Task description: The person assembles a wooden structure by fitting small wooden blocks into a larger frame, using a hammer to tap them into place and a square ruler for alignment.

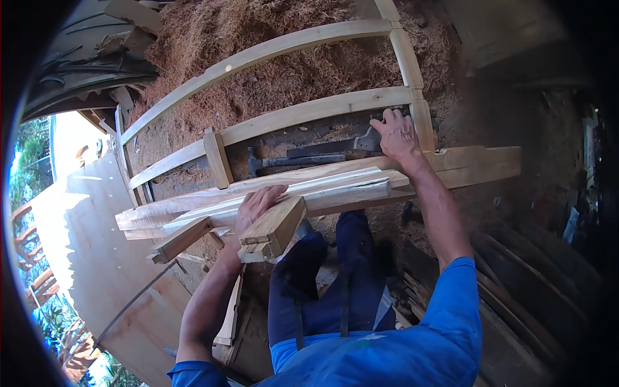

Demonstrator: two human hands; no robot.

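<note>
Dark-bladed handsaw (322, 149) lies just left of the right hand (398, 135), handle end nearest it, long axis running leftward away from the fingers. Right hand clearly the nearer; left hand (256, 205) lower and farther left. Right arm stretched forward, back of hand up, fingers spread a little and bent down at the saw's handle; contact or grip cannot be told. Left arm bent, hand palm-down over pale wooden lengths (345, 190), fingers fairly straight and together; thumb hidden, so cannot tell if it clasps. Thick notched block (274, 226) just right of left hand. Hammer (255, 162) beyond left fingertips, alongside the saw.
</note>
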